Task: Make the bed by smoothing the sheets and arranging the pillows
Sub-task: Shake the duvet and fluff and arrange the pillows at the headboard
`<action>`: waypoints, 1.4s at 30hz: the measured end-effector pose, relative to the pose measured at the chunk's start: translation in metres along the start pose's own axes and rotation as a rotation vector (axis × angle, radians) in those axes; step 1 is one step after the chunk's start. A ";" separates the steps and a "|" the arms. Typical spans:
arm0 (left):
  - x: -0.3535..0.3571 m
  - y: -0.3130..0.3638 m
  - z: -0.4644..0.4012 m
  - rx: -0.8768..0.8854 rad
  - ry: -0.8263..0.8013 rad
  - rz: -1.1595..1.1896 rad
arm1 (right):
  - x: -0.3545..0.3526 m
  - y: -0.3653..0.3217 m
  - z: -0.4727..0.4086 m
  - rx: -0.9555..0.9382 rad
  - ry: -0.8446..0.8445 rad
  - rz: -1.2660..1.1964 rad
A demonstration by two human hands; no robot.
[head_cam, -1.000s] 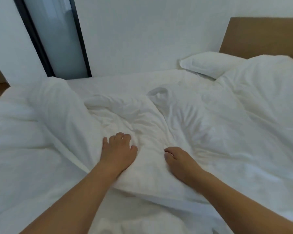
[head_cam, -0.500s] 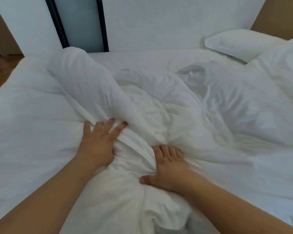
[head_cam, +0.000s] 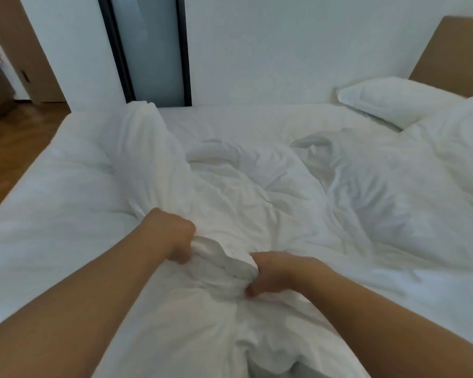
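The crumpled white fabric duvet [head_cam: 271, 192] sprawls across the white-sheeted bed [head_cam: 52, 214], one raised fold running away toward the wall. A white rectangular pillow [head_cam: 393, 105] lies crosswise by the headboard. Left hand [head_cam: 172, 238] and right hand [head_cam: 279, 274], flat half a second ago, now clench bunched duvet.

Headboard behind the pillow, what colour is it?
The headboard is plain light brown, no pattern. The head view shows it at far right, above the white pillow.
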State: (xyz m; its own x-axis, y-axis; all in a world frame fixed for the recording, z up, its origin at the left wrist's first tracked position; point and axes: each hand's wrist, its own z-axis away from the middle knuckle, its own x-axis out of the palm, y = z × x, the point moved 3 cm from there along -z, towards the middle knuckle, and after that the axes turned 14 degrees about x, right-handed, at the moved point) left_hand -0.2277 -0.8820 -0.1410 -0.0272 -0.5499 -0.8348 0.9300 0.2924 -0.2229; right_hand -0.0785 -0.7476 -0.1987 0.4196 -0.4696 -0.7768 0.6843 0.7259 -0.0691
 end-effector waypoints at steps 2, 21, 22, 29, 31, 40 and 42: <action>-0.008 0.019 0.044 -0.020 -0.027 0.042 | -0.005 -0.004 0.024 -0.007 -0.063 0.061; 0.102 -0.013 0.087 -0.150 0.015 0.271 | 0.070 -0.048 0.061 -0.285 0.315 0.407; 0.107 -0.013 0.075 -0.149 0.009 0.300 | 0.076 -0.049 0.047 -0.266 0.287 0.429; 0.126 0.000 0.050 -0.142 0.059 0.242 | 0.079 -0.058 0.014 -0.157 0.065 0.478; 0.125 -0.002 0.057 -0.127 0.076 0.237 | 0.075 -0.061 0.022 -0.108 0.052 0.460; 0.153 0.007 0.137 0.014 0.396 0.202 | 0.084 -0.105 0.087 0.196 0.218 0.342; 0.165 0.005 0.162 0.017 0.433 0.159 | 0.078 -0.113 0.112 0.178 0.298 0.230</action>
State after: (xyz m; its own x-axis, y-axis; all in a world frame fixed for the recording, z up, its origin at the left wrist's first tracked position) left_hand -0.1681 -1.0980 -0.1986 -0.0314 -0.1204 -0.9922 0.9407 0.3321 -0.0701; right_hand -0.0561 -0.9222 -0.1809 0.4002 -0.1202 -0.9085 0.6965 0.6842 0.2163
